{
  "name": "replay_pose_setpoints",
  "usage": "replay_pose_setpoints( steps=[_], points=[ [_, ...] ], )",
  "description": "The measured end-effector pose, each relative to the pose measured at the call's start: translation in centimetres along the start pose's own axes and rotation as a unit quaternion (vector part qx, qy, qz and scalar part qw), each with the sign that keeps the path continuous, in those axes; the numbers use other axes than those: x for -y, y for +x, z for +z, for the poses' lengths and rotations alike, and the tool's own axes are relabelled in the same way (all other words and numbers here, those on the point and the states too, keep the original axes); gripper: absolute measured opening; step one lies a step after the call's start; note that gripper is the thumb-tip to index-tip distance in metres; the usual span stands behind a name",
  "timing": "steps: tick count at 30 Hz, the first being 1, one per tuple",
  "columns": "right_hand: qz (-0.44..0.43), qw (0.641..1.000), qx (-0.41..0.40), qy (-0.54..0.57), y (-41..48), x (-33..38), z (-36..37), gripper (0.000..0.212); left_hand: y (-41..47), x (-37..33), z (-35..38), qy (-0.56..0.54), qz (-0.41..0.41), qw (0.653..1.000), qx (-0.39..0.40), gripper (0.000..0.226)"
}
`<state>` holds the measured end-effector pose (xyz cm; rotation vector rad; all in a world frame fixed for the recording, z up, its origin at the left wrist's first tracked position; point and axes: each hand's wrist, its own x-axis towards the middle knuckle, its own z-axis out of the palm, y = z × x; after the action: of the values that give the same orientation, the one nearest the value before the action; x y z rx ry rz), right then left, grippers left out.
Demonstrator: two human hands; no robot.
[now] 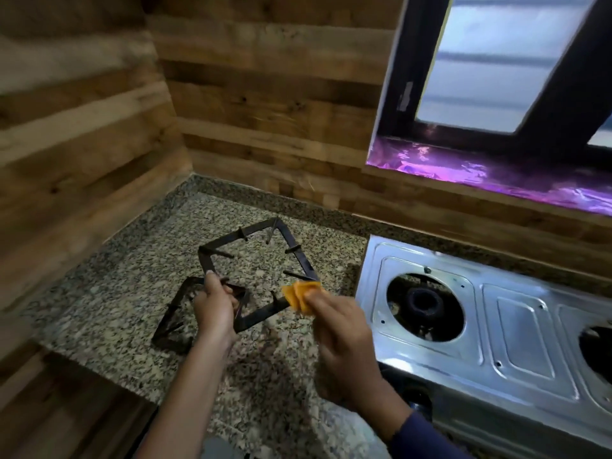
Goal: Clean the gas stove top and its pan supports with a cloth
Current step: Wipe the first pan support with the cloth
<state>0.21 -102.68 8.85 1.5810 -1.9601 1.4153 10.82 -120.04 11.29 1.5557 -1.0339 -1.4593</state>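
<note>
speckled grey granite counter (132, 293) is boxed in by wood-plank walls (265, 127) at left & back, and its front edge drops off at lower left. stainless steel gas stove top (516, 329) sits at right, its left edge near the cloth. open granite btwn the supports & both walls. black square metal pan support (301, 256) is tilted w/ near side raised; can't tell if the far corner touches the counter. left hand (215, 309) has fingers curled round its near-left corner. right hand (341, 332) pinches a folded orange cloth (299, 298) against the support's right corner. 2nd black pan support (164, 321) lies flat on the granite, partly behind the left hand. dark round burner (425, 304) shows in the stove's left opening
</note>
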Motion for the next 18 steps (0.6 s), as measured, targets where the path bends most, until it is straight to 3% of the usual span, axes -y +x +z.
replay_pose_setpoints(
  steps=[2,6,8,12,14,18],
  points=[
    [-0.044,0.998,0.010,-0.038,1.8,-0.3,-0.5,0.044,-0.7,-0.9,-0.6,-0.005,0.009,1.000,0.005,0.046],
    [-0.157,0.973,0.128,-0.106,2.4,-2.0,-1.0,0.044,-2.4,-1.9,-1.3,-0.019,0.063,0.998,0.016,0.046],
    [-0.114,0.983,0.113,-0.086,2.3,-2.7,-2.4,0.041,-3.0,-2.2,-1.8,-0.010,0.098,0.995,0.017,0.047],
    [0.052,0.998,-0.012,-0.033,3.2,-2.7,-5.0,0.048,-3.5,-2.3,-2.5,0.001,0.127,0.992,0.019,0.047],
    [0.069,0.997,-0.033,-0.026,4.7,-2.7,-5.1,0.044,-4.2,-2.2,-2.1,0.011,0.129,0.991,0.035,0.048],
    [-0.092,0.991,0.089,-0.051,5.8,-3.7,-4.4,0.039,-5.6,-2.2,-1.2,0.023,0.148,0.987,0.067,0.046]
  ],
)
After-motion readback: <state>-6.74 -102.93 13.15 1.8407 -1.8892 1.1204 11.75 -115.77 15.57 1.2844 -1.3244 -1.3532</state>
